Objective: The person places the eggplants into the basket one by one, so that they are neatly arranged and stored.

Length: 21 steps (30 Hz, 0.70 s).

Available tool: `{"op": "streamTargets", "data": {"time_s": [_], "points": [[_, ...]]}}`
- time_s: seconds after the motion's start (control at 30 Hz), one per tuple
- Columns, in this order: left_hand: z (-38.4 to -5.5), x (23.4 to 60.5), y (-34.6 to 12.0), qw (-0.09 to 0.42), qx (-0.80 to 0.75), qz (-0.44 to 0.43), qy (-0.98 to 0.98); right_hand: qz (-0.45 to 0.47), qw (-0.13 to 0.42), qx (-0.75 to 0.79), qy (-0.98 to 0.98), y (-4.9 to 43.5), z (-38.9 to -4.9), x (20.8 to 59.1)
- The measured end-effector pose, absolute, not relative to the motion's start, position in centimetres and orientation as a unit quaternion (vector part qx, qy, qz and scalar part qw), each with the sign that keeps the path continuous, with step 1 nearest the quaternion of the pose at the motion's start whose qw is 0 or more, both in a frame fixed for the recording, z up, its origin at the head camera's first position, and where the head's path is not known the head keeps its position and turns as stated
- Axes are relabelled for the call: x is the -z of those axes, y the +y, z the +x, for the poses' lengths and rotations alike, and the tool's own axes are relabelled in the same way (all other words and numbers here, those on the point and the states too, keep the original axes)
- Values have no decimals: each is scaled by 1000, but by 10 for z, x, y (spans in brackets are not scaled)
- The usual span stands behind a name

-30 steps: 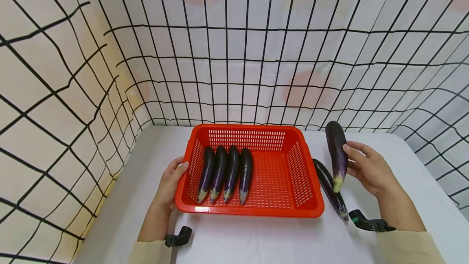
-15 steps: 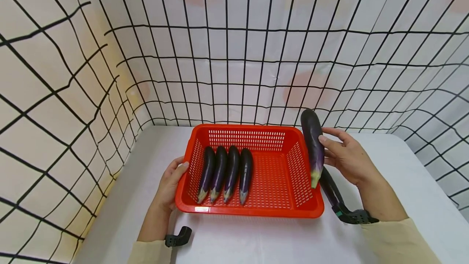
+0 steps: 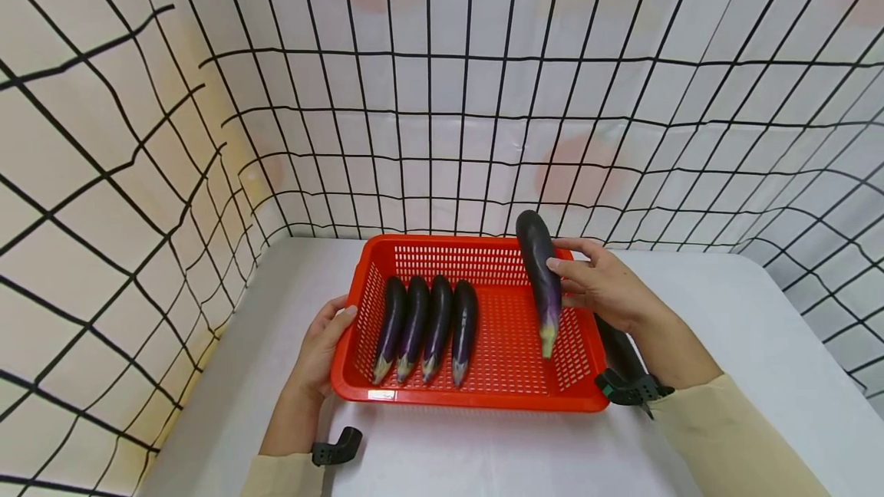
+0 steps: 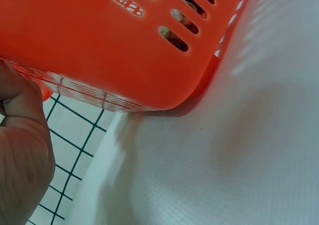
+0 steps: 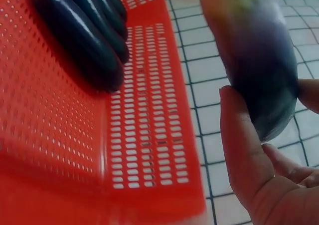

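A red plastic basket (image 3: pixel 470 403) with slotted walls sits on the table. Several dark purple eggplants (image 3: pixel 417 328) lie side by side in its left half, pale stem ends toward the person. My left hand (image 3: pixel 324 347) holds the basket's left rim, thumb on top; the left wrist view shows that hand (image 4: pixel 22 150) beside the basket wall. Above the basket's right part, my right hand (image 3: pixel 604 286) pinches another eggplant (image 3: pixel 539 274) between thumb and fingers, its stem end tilted down. In the right wrist view this eggplant (image 5: pixel 259 60) is upright in the grip.
One more eggplant (image 3: pixel 618 351) lies on the white table (image 3: pixel 718 313) right of the basket, partly hidden under the right forearm. Black wire grid panels (image 3: pixel 470 110) stand around the back and sides, with white cloth behind them.
My right hand has carried its eggplant leftward, from beside the basket to over its right part. The left hand and the basket have stayed in place.
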<state>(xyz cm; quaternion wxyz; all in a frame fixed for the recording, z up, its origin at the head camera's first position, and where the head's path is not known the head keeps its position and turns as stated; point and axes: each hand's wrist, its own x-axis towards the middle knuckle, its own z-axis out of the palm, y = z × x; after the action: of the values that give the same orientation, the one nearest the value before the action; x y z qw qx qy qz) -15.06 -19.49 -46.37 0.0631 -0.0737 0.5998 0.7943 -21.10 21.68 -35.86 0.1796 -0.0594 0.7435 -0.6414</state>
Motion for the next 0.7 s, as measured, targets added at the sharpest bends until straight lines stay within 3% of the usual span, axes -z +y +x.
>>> {"op": "streamTargets", "data": {"time_s": [0.7], "points": [[-150,463,-196,62,-788,-73,608,-21,290,545,786,162,-235,386]]}}
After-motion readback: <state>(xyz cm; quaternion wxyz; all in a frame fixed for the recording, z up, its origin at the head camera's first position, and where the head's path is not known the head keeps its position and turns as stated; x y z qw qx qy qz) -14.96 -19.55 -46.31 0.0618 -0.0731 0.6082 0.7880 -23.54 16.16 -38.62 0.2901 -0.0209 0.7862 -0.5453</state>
